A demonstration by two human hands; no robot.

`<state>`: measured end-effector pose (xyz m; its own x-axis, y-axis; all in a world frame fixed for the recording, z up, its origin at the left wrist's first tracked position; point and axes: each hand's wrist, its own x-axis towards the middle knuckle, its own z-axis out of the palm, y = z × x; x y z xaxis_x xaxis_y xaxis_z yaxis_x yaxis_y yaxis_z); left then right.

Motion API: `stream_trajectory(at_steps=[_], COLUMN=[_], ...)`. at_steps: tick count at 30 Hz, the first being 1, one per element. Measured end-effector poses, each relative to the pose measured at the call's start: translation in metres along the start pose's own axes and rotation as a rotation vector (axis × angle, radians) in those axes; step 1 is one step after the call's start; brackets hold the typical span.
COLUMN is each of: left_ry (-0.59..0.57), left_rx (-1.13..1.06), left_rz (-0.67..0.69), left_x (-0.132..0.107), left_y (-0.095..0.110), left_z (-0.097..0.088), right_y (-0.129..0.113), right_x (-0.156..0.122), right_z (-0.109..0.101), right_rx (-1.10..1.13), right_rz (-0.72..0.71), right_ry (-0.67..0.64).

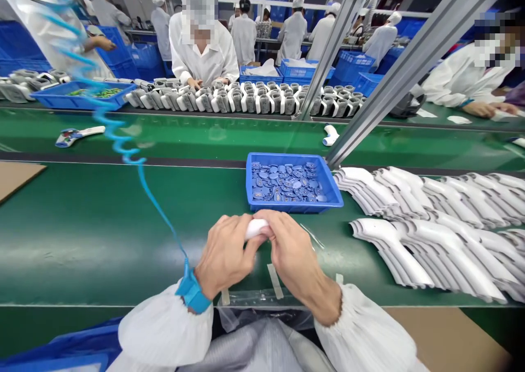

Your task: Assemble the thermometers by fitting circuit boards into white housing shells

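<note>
Left hand [225, 257] and right hand [297, 254] are both curled tight around a smooth white plastic piece [256, 228], held just above the glossy green belt [102, 240], near a blue plastic tray [295, 208] of circuit boards [285, 181].

Two bare hands [225, 256] [296, 253], one white plastic part [256, 228] between them, one nearby blue tray [287, 157].

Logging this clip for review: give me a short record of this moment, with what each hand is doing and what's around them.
Left hand: grips the white plastic piece; blue wrist strap on wrist
Right hand: grips the same piece
Nearest: blue tray of blue circuit boards
Beside: rows of white pistol-shaped plastic housings
Surface: green belt
Others: co-worker in white coat across the belt
</note>
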<state>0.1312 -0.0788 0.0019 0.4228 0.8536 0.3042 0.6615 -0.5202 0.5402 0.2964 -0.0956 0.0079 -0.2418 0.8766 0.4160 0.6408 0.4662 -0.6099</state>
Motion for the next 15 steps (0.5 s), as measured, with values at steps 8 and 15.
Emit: stream_trajectory(at_steps=[8,15], left_ry=[0.313,0.354], left_rx=[-0.125,0.004], left_rz=[-0.340,-0.266], left_x=[-0.017,-0.007], left_y=[-0.005,-0.013], left_z=[0.020,0.031], right_y=[0.001,-0.017], right_x=[-0.029,-0.043], right_z=[-0.009,0.016], right_rx=[0.105,0.067], right_rz=[0.202,0.243], right_ry=[-0.111,-0.109])
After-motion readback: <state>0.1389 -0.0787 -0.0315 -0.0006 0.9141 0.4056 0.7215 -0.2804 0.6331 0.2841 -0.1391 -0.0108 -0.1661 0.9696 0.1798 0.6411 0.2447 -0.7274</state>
